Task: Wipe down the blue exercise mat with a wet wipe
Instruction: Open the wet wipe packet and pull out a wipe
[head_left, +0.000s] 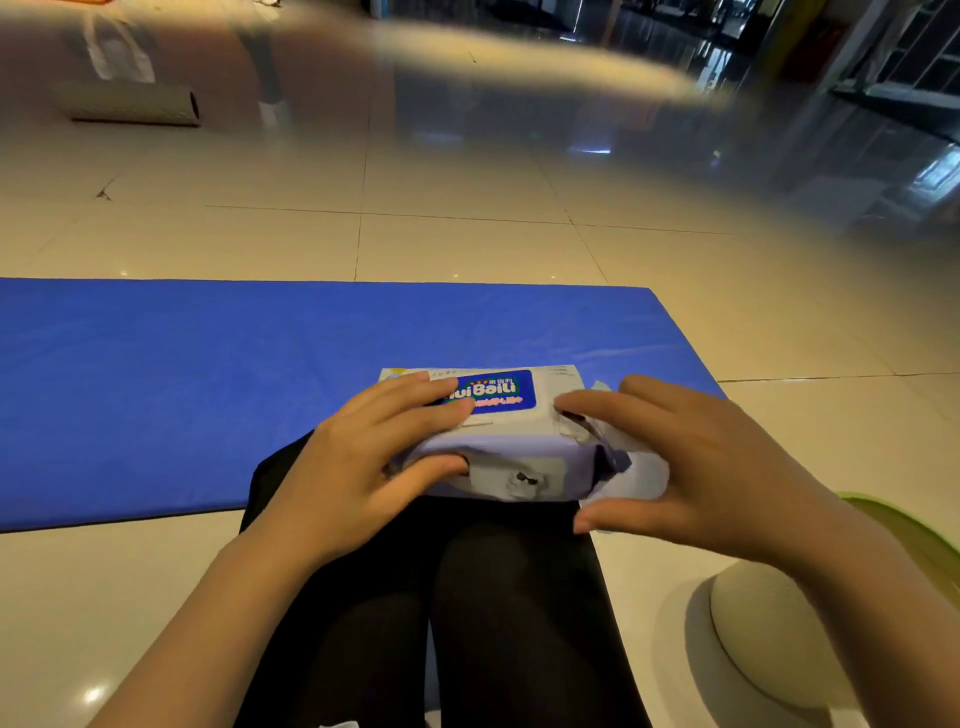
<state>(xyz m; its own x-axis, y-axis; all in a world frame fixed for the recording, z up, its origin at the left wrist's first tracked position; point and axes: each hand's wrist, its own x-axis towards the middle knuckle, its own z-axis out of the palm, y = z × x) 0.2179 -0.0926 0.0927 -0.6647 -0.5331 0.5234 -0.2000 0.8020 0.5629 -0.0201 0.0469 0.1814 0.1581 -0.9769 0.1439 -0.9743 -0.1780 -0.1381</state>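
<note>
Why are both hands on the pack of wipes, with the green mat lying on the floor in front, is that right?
Nearly. The mat is blue, not green, as the head view shows. The rest holds: the left hand and the right hand are both on the pack of wipes, and the mat lies on the floor in front.

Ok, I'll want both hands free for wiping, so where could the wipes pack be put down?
Free: the blue mat left of the wipes pack, and floor tiles beyond its far edge. Crowded: the lap, where left hand and right hand hold the pack; a round cushion sits at the right.
</note>
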